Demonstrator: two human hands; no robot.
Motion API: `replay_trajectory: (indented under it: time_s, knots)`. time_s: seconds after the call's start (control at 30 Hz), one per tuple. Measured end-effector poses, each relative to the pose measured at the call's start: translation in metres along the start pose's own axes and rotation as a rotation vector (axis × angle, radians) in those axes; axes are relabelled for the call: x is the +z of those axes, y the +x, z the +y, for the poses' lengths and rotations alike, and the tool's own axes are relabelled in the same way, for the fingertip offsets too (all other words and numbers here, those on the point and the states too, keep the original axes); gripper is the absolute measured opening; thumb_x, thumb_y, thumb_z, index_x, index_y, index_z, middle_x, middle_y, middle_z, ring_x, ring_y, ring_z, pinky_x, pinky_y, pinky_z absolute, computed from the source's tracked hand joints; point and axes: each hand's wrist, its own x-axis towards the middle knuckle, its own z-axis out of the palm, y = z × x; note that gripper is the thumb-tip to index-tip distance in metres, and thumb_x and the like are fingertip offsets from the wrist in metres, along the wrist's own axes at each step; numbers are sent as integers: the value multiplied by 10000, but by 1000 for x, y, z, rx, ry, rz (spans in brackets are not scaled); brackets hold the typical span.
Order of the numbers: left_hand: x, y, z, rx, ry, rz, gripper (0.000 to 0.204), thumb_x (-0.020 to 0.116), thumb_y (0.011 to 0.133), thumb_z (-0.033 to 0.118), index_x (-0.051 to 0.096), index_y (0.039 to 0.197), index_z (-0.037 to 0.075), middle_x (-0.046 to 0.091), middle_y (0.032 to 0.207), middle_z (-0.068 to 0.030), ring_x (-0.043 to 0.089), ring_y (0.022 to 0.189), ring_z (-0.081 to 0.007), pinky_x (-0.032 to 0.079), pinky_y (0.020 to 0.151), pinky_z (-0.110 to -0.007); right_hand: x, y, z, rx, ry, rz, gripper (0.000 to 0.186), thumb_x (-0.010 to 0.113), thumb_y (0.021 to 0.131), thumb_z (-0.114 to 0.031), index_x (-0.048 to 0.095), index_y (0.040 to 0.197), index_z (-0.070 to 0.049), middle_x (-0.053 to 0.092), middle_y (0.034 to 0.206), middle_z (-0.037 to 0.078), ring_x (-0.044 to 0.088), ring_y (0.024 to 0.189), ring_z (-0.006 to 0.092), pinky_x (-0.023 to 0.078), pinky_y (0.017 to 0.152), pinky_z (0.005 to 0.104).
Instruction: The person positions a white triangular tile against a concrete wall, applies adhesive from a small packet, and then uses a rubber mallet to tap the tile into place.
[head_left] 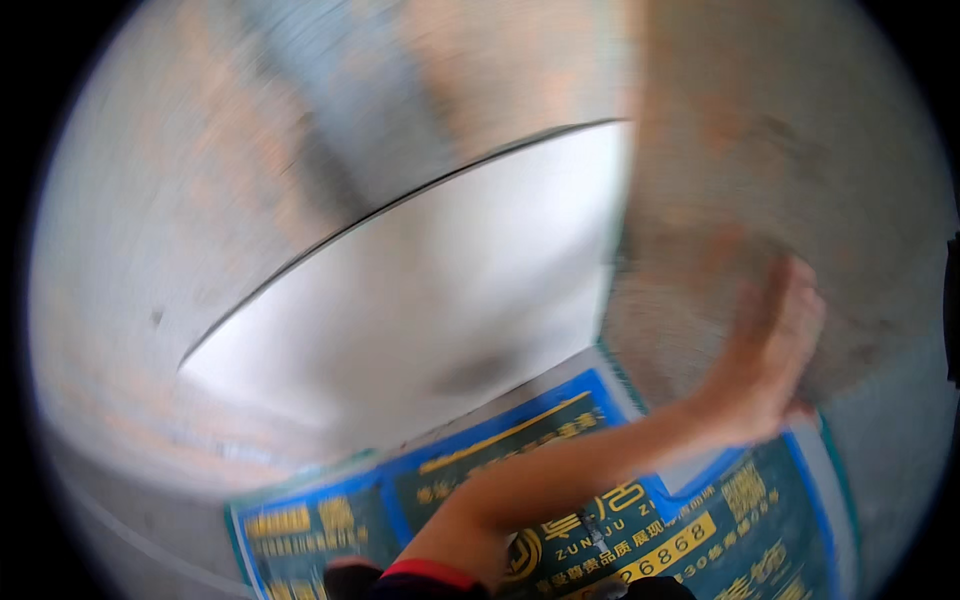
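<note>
My left hand (775, 350) reaches far across to the right, its forearm crossing above the printed floor sheet. It is smeared by motion, but the fingers look stretched upward and nothing shows in them. Behind it is the rough right-hand wall (720, 190); whether the hand touches it I cannot tell. Left of the hand, a large smooth white panel (420, 300) stands against the other wall, its right edge at the corner. My right hand is outside the picture.
A green and blue sheet with yellow and white print (450, 480) covers the floor below the panel. Bare grey concrete floor (150, 520) lies at the left. Blotchy, unfinished plaster wall (220, 150) rises above the panel. Dark rounded shapes at the lower edge are unclear.
</note>
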Motion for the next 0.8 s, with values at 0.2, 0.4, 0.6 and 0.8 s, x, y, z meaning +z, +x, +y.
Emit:
replay_trajectory:
  time_s: [0.2, 0.4, 0.6, 0.8]
  knots:
    - [-1, -95, 20, -43, -206, -19, 518, 674, 853, 306, 592, 1264, 1, 555, 1298, -241, 368, 1380, -419, 105, 1195, -654, 15, 46, -40, -61, -658, 173, 244, 661, 975, -231, 684, 1072, -8, 613, 820, 84, 563, 689, 168, 464, 616, 305]
    - [-103, -292, 42, -1079, 61, -309, 123, 766, 656, 47, 737, 771, 80, 694, 796, -143, 707, 791, -339, 560, 635, -439, 57, 84, -55, 185, -968, -36, 286, 589, 975, -267, 694, 1066, -17, 686, 1006, 219, 646, 943, 387, 496, 851, 437]
    - [-284, -394, 203, -2067, -148, -148, 231, 628, 839, 139, 698, 1035, 40, 730, 940, -201, 726, 900, -375, 578, 689, -512, 115, 44, -44, 44, -1225, -192, 317, 595, 975, -304, 668, 1109, -27, 651, 1071, 229, 617, 1025, 397, 478, 903, 461]
    - [-343, -377, 529, -2810, 14, 351, 484, 542, 908, 263, 570, 1368, 115, 714, 1151, -173, 711, 1010, -372, 568, 850, -496, 153, -39, -69, -390, -1307, -380, 193, 642, 940, -209, 666, 994, -25, 644, 922, 175, 636, 874, 383, 511, 775, 445]
